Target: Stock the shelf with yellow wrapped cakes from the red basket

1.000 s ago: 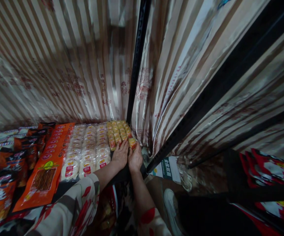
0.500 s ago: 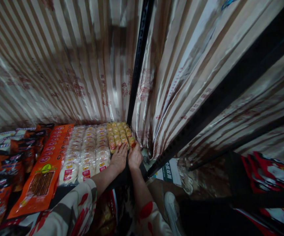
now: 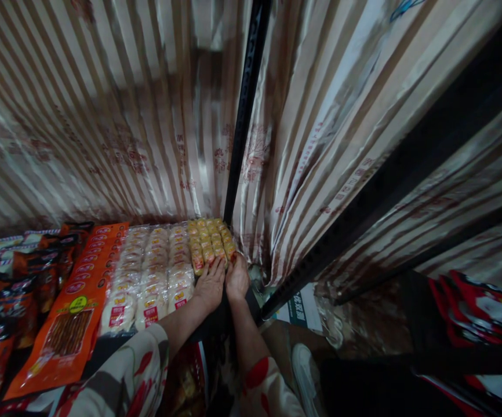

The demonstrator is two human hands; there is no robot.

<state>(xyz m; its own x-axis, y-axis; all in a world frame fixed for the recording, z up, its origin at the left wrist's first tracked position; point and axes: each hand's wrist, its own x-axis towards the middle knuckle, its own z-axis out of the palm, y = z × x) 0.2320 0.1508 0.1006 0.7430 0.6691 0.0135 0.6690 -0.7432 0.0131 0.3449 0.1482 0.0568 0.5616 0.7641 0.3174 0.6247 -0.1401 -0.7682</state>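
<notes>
both hands lie flat at the shelf's corner, left hand (image 3: 210,285) and right hand (image 3: 237,279) side by side, fingers stretched against the yellow snack packs (image 3: 210,242), gripping nothing, seemingly squaring the rows beside the post (image 3: 244,110).

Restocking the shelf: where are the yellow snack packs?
Head view, centre: the yellow packs lie by the black post, right of the white packs.

Striped brown-and-cream curtain (image 3: 116,116) with faint red print as backdrop; black metal shelf upright (image 3: 244,110) and slanted black rails (image 3: 390,174) (rack frame) alongside. Dim, glossy light.
</notes>
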